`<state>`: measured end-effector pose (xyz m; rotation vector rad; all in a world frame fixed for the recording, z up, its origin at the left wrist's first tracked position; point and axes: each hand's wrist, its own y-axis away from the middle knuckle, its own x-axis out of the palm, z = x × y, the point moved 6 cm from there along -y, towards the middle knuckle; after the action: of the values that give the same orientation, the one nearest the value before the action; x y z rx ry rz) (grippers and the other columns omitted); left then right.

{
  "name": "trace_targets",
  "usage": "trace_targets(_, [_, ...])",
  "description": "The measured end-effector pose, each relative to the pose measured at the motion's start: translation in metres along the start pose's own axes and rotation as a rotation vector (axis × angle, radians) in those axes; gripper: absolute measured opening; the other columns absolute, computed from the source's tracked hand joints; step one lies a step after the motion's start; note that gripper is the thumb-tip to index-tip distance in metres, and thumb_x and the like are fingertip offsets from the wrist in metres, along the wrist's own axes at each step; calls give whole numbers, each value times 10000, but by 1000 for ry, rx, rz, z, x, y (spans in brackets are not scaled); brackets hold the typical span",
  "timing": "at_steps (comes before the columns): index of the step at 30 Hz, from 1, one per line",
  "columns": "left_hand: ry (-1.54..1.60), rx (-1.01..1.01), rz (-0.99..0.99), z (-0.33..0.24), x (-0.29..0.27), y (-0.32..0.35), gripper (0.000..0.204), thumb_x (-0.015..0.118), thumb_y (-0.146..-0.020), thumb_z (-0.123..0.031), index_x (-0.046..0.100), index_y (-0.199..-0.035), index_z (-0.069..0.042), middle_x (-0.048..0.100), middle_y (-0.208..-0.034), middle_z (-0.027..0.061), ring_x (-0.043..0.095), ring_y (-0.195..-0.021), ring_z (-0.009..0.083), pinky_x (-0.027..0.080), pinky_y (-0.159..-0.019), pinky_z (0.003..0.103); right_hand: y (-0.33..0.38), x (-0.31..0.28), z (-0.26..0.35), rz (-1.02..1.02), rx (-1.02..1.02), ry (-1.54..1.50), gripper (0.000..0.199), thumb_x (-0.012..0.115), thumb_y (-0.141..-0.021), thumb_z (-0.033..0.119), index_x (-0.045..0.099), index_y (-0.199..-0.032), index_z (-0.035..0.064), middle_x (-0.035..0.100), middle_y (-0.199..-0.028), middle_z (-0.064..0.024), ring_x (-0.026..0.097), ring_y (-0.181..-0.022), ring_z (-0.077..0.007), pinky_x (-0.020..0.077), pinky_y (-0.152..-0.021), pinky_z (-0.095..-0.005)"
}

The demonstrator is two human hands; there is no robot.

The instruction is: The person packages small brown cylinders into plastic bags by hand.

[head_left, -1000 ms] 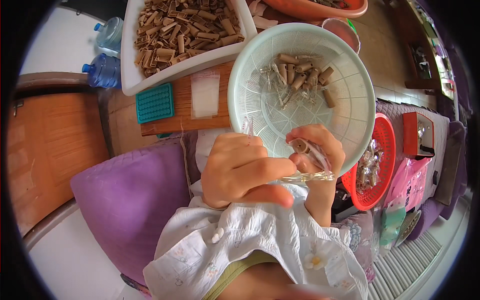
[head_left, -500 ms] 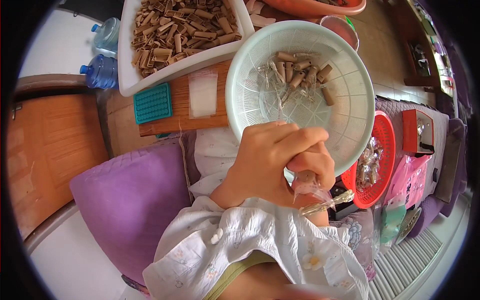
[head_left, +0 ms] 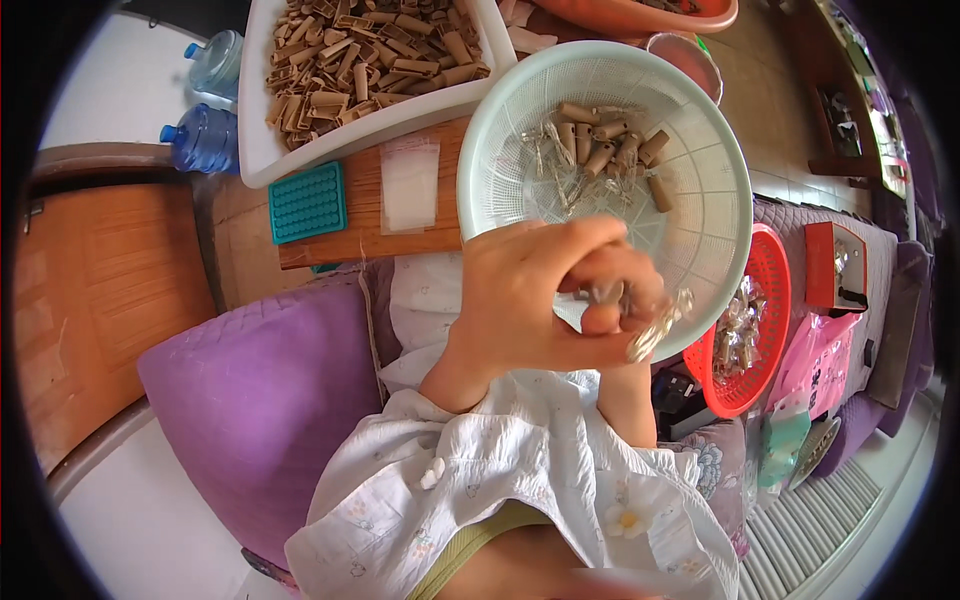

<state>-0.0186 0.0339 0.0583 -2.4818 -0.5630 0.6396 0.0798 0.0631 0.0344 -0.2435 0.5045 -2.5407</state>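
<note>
Above the near side of a pale green mesh basket (head_left: pixel 715 290), my two hands come together. My left hand (head_left: pixel 510 295) is closed, its fingers curled over the right. Partly hidden behind it, my right hand (head_left: pixel 625 268) is closed too, and blurred. A shiny, gold-coloured twisted bundle (head_left: pixel 662 325), apparently in clear film, sticks out from their grip on the right. A small greyish piece (head_left: pixel 605 293) shows between the fingers; its kind is unclear. Inside the basket lie several tan tubes (head_left: pixel 600 158) with clear wrapping and shiny strands (head_left: pixel 545 150).
A white tray (head_left: pixel 375 130) heaped with tan plastic pieces stands at the far left. Nearby are a teal ridged tray (head_left: pixel 308 203) and clear bags (head_left: pixel 410 185) on a wooden table (head_left: pixel 350 240). To the right is a red basket (head_left: pixel 775 340) of wrapped pieces, beside a red box (head_left: pixel 835 265).
Both hands have turned and shifted, opening a gap between the left thumb and fingers. The shiny bundle has swung upward and right, from near the right wrist to beside the fingers.
</note>
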Motion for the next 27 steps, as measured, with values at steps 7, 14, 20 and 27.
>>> trace_targets(7, [-75, 80, -82, -14, -24, 6, 757, 714, -455, -614, 565, -897, -19, 302, -476, -59, 221, -406, 46, 147, -392, 216, -5, -14, -8, -60, 140, 70, 382, 698, -682, 60, 512, -1006, -16, 582, -792, -71, 553, -713, -103, 445, -633, -207])
trace_targets(14, [67, -34, 54, -4, -15, 1, 247, 623, -753, -314, 562, -753, -75, 475, -511, 25, 436, -392, 142, 325, -386, 251, -8, -16, -11, -77, 117, 300, 396, 716, -636, 33, 535, -988, 5, 593, -793, -74, 592, -718, -126, 474, -632, -237])
trace_targets(20, [93, -140, 70, 0, -24, -3, 230, 598, -778, -291, 534, -740, -73, 467, -510, 20, 425, -382, 153, 319, -379, 258, -5, -18, -17, -130, 215, 206, 386, 715, -622, 15, 542, -966, -6, 604, -783, -77, 603, -702, -140, 478, -619, -229])
trace_targets(27, [58, -88, 48, 2, -17, -1, 225, 589, -783, -284, 527, -773, -68, 513, -549, 42, 464, -403, 172, 338, -387, 250, -7, -17, -16, -90, 181, 278, 383, 728, -610, 23, 546, -945, -17, 609, -793, -78, 608, -708, -139, 484, -624, -228])
